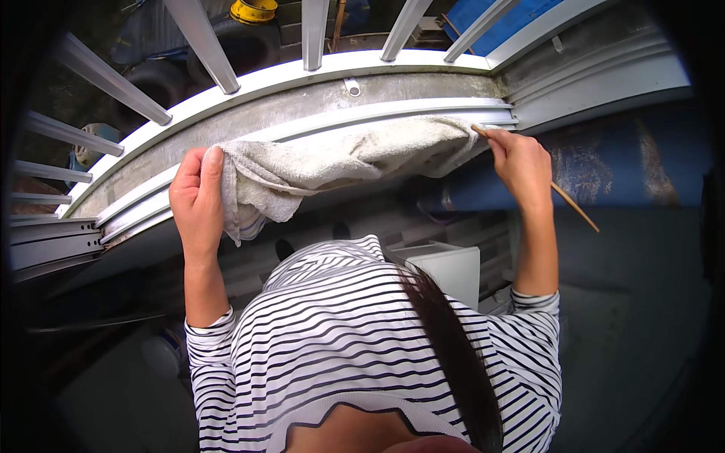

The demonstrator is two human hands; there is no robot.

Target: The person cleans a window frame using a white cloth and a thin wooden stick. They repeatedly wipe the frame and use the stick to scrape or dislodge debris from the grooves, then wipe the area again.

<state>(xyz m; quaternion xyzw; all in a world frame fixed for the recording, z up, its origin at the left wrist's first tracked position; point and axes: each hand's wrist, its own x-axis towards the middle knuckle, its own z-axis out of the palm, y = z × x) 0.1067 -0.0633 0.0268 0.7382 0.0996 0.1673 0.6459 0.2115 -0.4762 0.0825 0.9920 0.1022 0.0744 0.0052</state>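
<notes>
Head view: I see terry cloth spanning between left hand (pinching its end) and right hand, closed round a wooden stick.

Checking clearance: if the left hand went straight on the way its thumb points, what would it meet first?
Left hand: likely the grey concrete ledge first, then the railing's white bottom rail. Depth is unclear; it might pass above the ledge.
</notes>
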